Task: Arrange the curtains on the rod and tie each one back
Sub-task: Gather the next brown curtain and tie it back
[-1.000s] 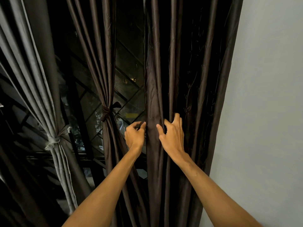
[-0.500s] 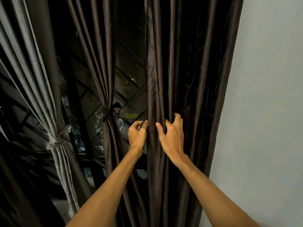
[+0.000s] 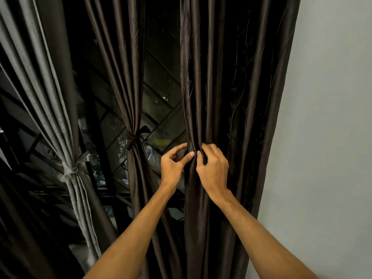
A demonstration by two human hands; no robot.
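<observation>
1. Brown glossy cloth is caught between the nearest things I see: the left hand and the right hand, both raised at mid-height of the untied curtain.
2. On the left hand, thumb and forefinger curl round the curtain's left edge and pinch it. The right hand's fingers are dug into the folds just beside it, grasping them. The left thumb tip touches the right fingertips.
3. A second ago the hands stood apart with a flat fold between them. The left has since closed in on the right, and that fold is now squeezed into a narrow bundle. Only the left-edge pleats are gathered; the rest of the panel hangs wide toward the wall.
4. My reading is that gathering has begun and tying has not. I see no tie-back for this curtain in either hand, so one must be found.
5. Further back and to the left, the middle curtain is cinched by its dark tie, and the grey curtain by its pale tie. Those two look done.
6. Behind them is the window grille. The rod is out of view above.
</observation>
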